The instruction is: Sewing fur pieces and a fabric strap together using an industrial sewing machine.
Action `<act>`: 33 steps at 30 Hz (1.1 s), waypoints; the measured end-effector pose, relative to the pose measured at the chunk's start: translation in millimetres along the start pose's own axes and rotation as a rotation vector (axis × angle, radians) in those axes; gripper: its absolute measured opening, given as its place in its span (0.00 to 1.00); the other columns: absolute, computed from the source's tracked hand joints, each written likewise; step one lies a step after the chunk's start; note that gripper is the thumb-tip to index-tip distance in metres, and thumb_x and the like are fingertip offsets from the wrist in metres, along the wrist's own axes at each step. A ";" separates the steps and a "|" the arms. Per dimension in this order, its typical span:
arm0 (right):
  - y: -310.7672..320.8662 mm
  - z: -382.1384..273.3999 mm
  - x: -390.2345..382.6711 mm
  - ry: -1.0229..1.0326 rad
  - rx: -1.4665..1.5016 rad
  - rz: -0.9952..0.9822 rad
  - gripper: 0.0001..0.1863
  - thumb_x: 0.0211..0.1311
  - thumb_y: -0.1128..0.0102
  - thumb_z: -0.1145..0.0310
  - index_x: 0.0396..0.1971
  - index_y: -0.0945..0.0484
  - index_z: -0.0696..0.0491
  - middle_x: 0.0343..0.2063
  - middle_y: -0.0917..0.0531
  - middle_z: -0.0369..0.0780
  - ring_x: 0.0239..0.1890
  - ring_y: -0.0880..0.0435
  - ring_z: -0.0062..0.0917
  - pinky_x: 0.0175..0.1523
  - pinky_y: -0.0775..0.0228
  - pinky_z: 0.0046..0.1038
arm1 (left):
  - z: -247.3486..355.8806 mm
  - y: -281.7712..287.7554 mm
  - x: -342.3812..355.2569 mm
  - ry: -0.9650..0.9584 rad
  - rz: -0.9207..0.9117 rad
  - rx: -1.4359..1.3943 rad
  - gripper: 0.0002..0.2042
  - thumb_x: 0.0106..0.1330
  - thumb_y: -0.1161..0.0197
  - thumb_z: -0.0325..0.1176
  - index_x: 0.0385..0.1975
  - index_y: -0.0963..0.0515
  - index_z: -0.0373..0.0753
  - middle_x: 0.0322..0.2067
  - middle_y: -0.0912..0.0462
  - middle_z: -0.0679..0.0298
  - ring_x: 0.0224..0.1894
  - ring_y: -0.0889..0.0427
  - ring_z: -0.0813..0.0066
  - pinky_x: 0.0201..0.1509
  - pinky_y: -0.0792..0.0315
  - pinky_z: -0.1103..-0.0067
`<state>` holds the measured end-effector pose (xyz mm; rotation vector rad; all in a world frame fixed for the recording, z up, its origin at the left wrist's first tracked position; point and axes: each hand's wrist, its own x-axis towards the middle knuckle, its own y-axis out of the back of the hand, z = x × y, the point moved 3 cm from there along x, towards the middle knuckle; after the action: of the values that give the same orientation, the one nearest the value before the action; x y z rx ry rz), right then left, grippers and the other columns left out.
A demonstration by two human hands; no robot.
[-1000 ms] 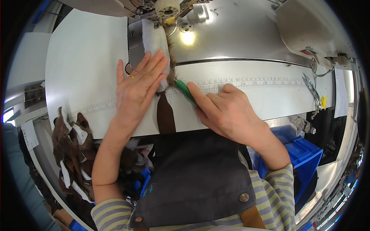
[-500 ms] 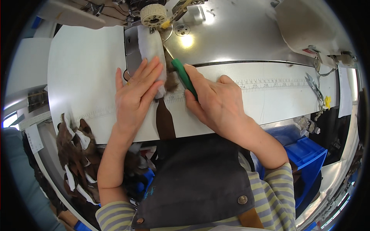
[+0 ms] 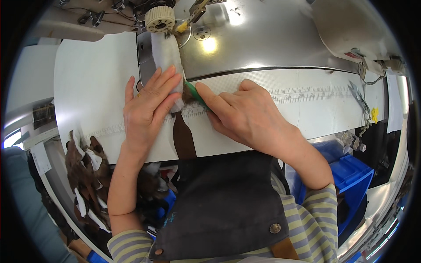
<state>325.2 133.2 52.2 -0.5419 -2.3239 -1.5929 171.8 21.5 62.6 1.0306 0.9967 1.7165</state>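
Observation:
My left hand (image 3: 147, 105) lies flat with spread fingers on a white fluffy strip (image 3: 166, 52), which runs up under the sewing machine head (image 3: 159, 19). Brown fur (image 3: 188, 95) shows along the strip's right edge. A dark brown strip (image 3: 184, 138) extends from its lower end toward the table's front edge. In my right hand (image 3: 250, 114) is a green-handled tool (image 3: 193, 90) with a thin shaft, held along that right edge by the fur. My fingers hide much of its handle, and the shaft's tip is hard to make out.
A printed ruler scale (image 3: 302, 95) crosses the white table. Thread snips (image 3: 358, 97) lie at its right end, beside a yellow scrap (image 3: 374, 115). Fur pieces (image 3: 90, 171) hang in a heap at the front left. A blue bin (image 3: 351, 171) stands at the lower right.
My right hand has moved left and brought the green-handled tool lower along the strip's edge, closer to my left hand. The left hand stays pressed on the strip; the whole view has shifted slightly.

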 end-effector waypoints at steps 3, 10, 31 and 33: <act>2.8 -1.6 1.9 -0.006 -0.001 -0.022 0.24 0.42 0.42 0.74 0.45 0.26 0.64 0.09 0.35 0.34 0.11 0.34 0.25 0.24 0.45 0.26 | -1.4 -1.2 -1.4 0.022 0.021 -0.021 0.16 0.59 0.37 0.34 0.48 0.21 0.48 0.52 0.22 0.70 0.57 0.26 0.72 0.66 0.51 0.64; 4.9 -5.9 5.1 -0.085 -0.009 -0.125 0.28 0.45 0.35 0.72 0.52 0.28 0.57 0.12 0.30 0.33 0.13 0.33 0.22 0.23 0.44 0.24 | -7.3 -3.2 -4.8 0.028 0.010 -0.088 0.16 0.62 0.40 0.32 0.51 0.23 0.48 0.54 0.24 0.69 0.59 0.28 0.69 0.68 0.55 0.61; 4.9 -31.8 -9.2 -0.296 0.152 0.122 0.28 0.51 0.39 0.76 0.54 0.33 0.66 0.11 0.30 0.33 0.10 0.34 0.23 0.24 0.44 0.24 | -17.1 -8.7 24.7 -0.008 0.168 0.062 0.13 0.62 0.40 0.38 0.47 0.20 0.51 0.49 0.20 0.72 0.55 0.24 0.71 0.66 0.52 0.57; 0.5 -35.2 -5.0 -0.329 0.130 0.089 0.28 0.51 0.39 0.76 0.54 0.32 0.65 0.11 0.30 0.33 0.10 0.35 0.23 0.24 0.45 0.23 | -14.2 -8.8 24.7 -0.047 0.187 0.120 0.13 0.62 0.39 0.36 0.46 0.20 0.51 0.48 0.19 0.73 0.54 0.23 0.72 0.66 0.53 0.57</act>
<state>330.4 99.7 63.0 -0.9222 -2.5715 -1.3870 154.3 44.5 55.3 1.2701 1.0094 1.7906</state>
